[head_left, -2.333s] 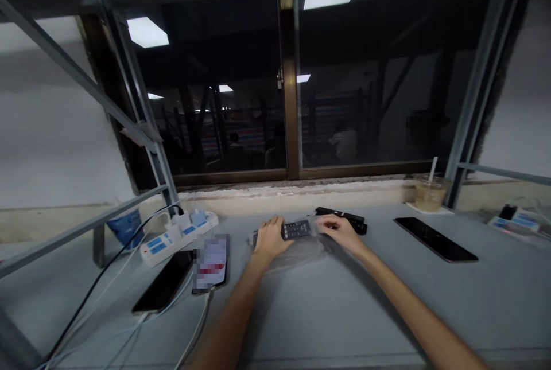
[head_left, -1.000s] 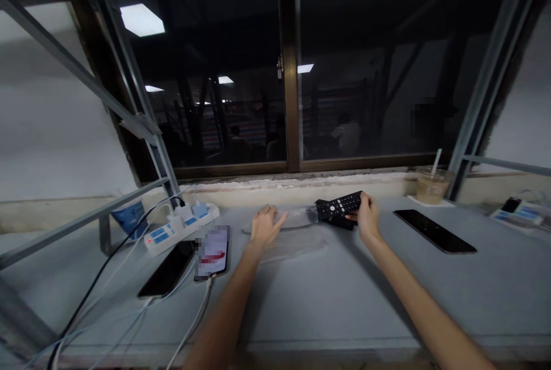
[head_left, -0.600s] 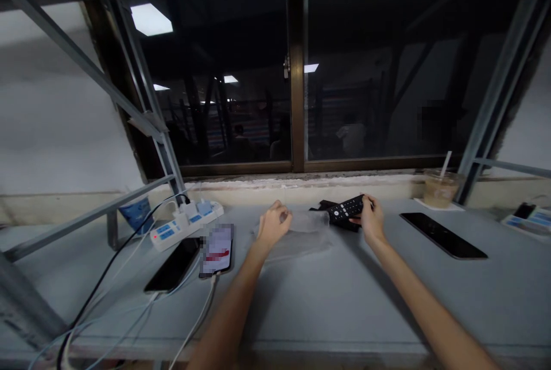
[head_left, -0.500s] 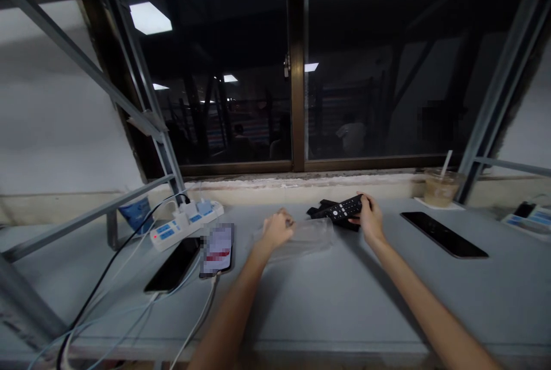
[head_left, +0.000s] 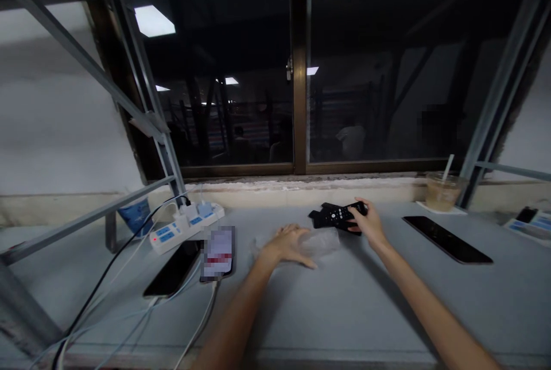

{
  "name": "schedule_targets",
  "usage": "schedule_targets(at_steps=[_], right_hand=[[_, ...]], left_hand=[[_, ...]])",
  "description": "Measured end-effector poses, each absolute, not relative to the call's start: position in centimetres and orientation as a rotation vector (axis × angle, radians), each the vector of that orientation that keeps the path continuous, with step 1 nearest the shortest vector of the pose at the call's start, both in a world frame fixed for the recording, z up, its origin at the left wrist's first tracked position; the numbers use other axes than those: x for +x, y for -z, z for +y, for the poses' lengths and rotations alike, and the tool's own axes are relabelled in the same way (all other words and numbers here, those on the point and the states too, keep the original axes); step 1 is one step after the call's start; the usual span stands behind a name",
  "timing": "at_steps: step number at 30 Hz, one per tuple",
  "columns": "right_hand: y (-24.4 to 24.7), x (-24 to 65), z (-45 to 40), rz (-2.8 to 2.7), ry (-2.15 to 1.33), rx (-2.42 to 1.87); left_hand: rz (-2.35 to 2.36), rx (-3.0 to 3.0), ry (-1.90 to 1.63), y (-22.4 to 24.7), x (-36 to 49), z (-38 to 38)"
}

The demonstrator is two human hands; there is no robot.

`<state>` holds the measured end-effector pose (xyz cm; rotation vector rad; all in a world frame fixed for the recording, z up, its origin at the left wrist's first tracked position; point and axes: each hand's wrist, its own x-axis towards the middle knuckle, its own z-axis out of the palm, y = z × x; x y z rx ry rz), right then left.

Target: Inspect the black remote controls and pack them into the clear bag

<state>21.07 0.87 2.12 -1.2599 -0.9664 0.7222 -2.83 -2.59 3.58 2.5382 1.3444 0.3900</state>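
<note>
Your right hand [head_left: 369, 224] was at the upper right of the work area, its thumb over the buttoned face and its fingertips around the right end of a black remote [head_left: 338, 216]; the grip was closed, pinching that end. The remote lay face up, slightly right of the frame's centre, over other dark items [head_left: 353, 232], partly hidden; whether it rested fully on them could not be told. Your left hand [head_left: 286, 246] was near the centre, thumb and fingers spread apart above or against a crumpled clear plastic bag [head_left: 326, 241]; contact with the film could not be made out. To the left on the surface [head_left: 344, 312] were a lit phone [head_left: 218, 252], a dark phone [head_left: 172, 271] and a power strip [head_left: 157, 245]; at right, a black phone [head_left: 447, 239] and a cup [head_left: 442, 197].

As a judgement, the remote was best controlled by an even, light pinch at its end, level with the items beneath, so that it neither slid nor rocked off them. The film, thin and apt to cling, called for your left fingers low and flat at its edge, well away from the remote.
</note>
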Motion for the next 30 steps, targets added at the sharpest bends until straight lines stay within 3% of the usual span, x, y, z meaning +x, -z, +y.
schedule_targets(at_steps=[9, 16, 30], right_hand=[[-1.5, 21.5, 1.1, -1.187, -0.598, -1.347], [-2.3, 21.2, -0.1, -1.588, -0.215, -1.656], [-2.2, 18.3, -2.1, -1.958, -0.151, -1.713]], left_hand=[[1.729, 2.424, -0.111, -3.2, -3.0, -2.0], [2.222, 2.243, -0.404, -1.8, -3.9, -0.7], [2.543, 2.123, -0.525, 0.2, -6.0, 2.2]])
